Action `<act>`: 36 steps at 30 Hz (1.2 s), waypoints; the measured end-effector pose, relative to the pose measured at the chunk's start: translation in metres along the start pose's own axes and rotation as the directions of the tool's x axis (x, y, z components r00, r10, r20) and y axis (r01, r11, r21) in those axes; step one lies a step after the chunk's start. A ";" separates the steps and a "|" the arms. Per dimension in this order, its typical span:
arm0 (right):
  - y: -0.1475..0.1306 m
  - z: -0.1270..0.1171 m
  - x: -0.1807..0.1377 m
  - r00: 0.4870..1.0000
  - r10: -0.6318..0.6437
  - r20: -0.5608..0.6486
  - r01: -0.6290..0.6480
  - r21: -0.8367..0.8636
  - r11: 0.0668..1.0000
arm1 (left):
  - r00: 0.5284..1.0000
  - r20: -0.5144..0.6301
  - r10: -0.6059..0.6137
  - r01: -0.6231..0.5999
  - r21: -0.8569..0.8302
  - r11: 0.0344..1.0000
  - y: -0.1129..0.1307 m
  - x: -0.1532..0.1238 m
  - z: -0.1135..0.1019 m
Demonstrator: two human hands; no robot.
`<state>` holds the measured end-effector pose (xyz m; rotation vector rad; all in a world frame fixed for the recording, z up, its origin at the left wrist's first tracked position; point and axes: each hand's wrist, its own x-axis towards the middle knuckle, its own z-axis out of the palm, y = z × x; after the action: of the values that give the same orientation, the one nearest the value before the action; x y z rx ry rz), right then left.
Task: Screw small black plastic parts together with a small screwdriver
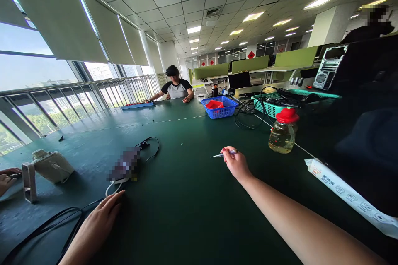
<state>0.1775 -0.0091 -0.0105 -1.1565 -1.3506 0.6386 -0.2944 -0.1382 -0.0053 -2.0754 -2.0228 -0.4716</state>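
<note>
My right hand [236, 164] is closed around a slim pen-like tool [217, 156], held above the dark green table. Its thin pointed tip faces left; I cannot make out its exact kind. On the table at lower left lies my left hand [101, 219], fingers stretched out and nothing in them. Just beyond those fingertips is a blurred-out, phone-like flat object [125, 165], with a white cable [112, 187] at its near end. A short black cable [152, 143] curls beside its far end.
A red-lidded jug [282, 134] stands right, near a white wipes pack [348, 193]. Blue [220, 112] and green [273, 109] baskets are behind. Left are a beige canister [53, 166], black cables [46, 225] and another person's hand [6, 180]. A person [176, 87] sits at the far edge.
</note>
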 end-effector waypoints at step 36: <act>0.002 -0.002 -0.002 1.000 0.015 0.013 -0.015 0.010 1.000 | 1.000 -0.007 -0.028 0.028 0.042 0.999 0.001 0.000 -0.004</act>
<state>0.1795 -0.0108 -0.0128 -1.1573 -1.3499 0.6640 -0.2941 -0.1394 -0.0016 -2.0209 -2.0429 -0.4367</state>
